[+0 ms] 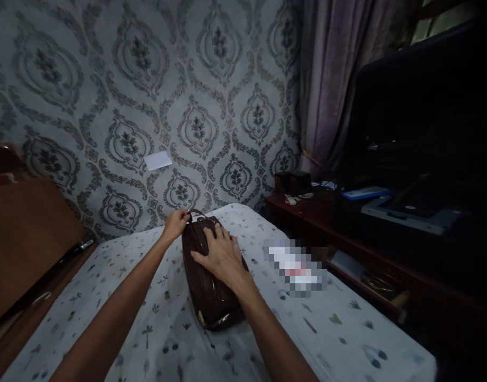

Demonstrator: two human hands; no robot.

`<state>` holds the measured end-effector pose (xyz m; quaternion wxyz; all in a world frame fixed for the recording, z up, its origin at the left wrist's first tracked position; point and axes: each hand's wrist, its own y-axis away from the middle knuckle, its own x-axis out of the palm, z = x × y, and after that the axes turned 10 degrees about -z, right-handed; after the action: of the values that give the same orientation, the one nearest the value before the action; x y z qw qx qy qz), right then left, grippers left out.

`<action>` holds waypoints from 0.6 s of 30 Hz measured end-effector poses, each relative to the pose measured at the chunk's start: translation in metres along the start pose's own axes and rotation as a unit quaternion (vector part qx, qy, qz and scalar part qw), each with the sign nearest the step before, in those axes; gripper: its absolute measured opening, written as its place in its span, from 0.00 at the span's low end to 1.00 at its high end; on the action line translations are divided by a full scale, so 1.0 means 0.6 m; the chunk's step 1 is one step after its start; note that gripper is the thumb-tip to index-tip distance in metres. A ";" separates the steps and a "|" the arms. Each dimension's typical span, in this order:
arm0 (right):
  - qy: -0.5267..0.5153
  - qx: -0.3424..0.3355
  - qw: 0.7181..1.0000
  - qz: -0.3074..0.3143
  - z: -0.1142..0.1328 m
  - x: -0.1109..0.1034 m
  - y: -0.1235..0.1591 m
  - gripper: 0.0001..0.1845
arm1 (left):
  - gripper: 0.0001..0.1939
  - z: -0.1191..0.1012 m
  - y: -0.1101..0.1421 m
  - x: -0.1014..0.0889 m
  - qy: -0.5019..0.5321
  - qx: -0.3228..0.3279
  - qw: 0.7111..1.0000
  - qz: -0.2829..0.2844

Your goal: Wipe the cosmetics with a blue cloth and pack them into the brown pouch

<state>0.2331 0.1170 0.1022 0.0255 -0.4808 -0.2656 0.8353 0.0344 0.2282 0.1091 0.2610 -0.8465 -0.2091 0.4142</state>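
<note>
A dark brown leather bag (196,268) with metal zips lies on the patterned white bed sheet (148,323). At its far end, my left hand (175,225) is closed, pinching a dark bit of the bag beside the thin carrying handle (199,212); the fingers hide exactly which part. My right hand (223,257) rests on the bag's upper side with its fingers spread. Toward me, a gold-coloured zip (220,321) runs along the near end of the bag.
A blurred-out patch (295,268) lies on the sheet to the right. Beyond the bed's right edge stands a dark wooden desk (311,215) with an open drawer (371,281). At left is a brown panel (32,239); a patterned wall (180,106) rises behind.
</note>
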 end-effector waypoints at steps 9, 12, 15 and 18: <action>0.001 0.001 1.000 -0.001 0.001 0.003 0.000 0.40 | 0.12 0.003 0.013 0.004 0.008 -0.007 1.000 -0.012; 0.007 0.000 1.000 -0.001 0.000 0.003 0.000 0.41 | 0.12 0.008 0.007 0.010 0.007 -0.021 1.000 -0.002; 0.004 -0.002 1.000 -0.001 -0.002 0.004 0.001 0.40 | 0.13 0.014 0.003 0.016 0.003 -0.042 0.999 0.021; -0.008 -0.013 1.000 0.000 -0.003 0.004 0.002 0.35 | 0.15 0.021 0.001 0.018 0.004 -0.069 0.997 0.033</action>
<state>0.2333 0.1174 0.0993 0.0170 -0.4740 -0.2761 0.8359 0.0306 0.2375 0.0959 0.1891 -0.8708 -0.2075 0.4036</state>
